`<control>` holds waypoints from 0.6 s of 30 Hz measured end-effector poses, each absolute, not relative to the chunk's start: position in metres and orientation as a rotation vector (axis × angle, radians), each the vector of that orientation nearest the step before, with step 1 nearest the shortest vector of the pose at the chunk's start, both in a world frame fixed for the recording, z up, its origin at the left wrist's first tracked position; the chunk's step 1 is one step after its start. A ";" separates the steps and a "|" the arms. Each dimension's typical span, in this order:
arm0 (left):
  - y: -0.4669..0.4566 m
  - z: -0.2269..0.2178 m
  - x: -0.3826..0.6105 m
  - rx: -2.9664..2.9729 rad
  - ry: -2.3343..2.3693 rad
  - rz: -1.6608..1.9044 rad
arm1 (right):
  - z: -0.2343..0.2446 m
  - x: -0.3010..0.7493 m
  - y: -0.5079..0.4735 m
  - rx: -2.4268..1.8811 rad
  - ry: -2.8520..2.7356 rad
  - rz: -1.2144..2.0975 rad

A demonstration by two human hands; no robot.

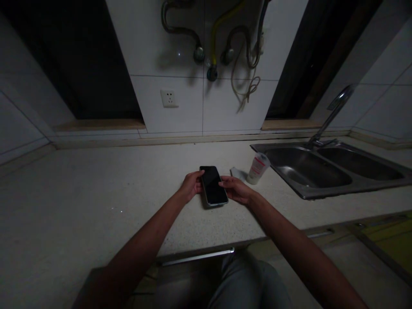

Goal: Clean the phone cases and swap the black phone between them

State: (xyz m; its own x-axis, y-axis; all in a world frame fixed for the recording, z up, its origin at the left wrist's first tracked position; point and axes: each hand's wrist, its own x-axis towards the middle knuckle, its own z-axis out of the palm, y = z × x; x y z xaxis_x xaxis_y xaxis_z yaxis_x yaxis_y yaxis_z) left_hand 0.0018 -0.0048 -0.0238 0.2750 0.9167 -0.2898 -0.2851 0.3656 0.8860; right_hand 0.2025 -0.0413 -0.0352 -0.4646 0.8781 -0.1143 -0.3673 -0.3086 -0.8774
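Observation:
A dark-screened phone (213,185) lies flat on the pale speckled countertop (96,189), screen up. My left hand (191,185) grips its left edge, fingers curled against the side. My right hand (236,189) holds the right edge, thumb and fingers pinched on it. Both forearms reach in from the bottom of the view. The room is dim.
A small white cup with red print (257,168) leans beside a steel double sink (325,169) with a tap (334,107) at right. A small white object (237,172) lies by the cup. On the back wall are a socket (169,98) and hoses (222,38).

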 end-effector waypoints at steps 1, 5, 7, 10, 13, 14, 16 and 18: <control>-0.004 -0.023 0.001 0.820 0.947 0.918 | -0.035 0.203 -0.042 -0.779 -1.048 1.879; -0.004 -0.024 -0.001 0.843 0.953 0.927 | -0.036 0.202 -0.043 -0.796 -1.049 1.857; -0.004 -0.025 -0.001 0.841 0.980 0.957 | -0.037 0.202 -0.044 -0.800 -1.031 1.841; -0.005 -0.026 0.000 0.840 1.005 0.995 | -0.039 0.202 -0.044 -0.805 -1.002 1.825; -0.005 -0.026 0.001 0.847 1.021 1.021 | -0.038 0.202 -0.046 -0.804 -0.990 1.837; -0.005 -0.026 0.001 0.848 1.033 1.028 | -0.037 0.203 -0.047 -0.805 -0.990 1.846; -0.005 -0.027 0.002 0.846 1.056 1.041 | -0.035 0.204 -0.050 -0.805 -1.011 1.887; -0.005 -0.028 0.002 0.843 1.059 1.051 | -0.032 0.205 -0.054 -0.796 -1.060 1.952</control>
State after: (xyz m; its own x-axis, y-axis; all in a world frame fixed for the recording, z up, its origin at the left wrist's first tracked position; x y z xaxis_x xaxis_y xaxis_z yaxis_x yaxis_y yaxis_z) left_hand 0.0018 -0.0051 -0.0279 0.1340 0.9544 -0.2667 -0.2596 0.2935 0.9200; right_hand 0.2052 -0.0536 -0.0318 -0.5148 0.8422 -0.1602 -0.3239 -0.3641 -0.8732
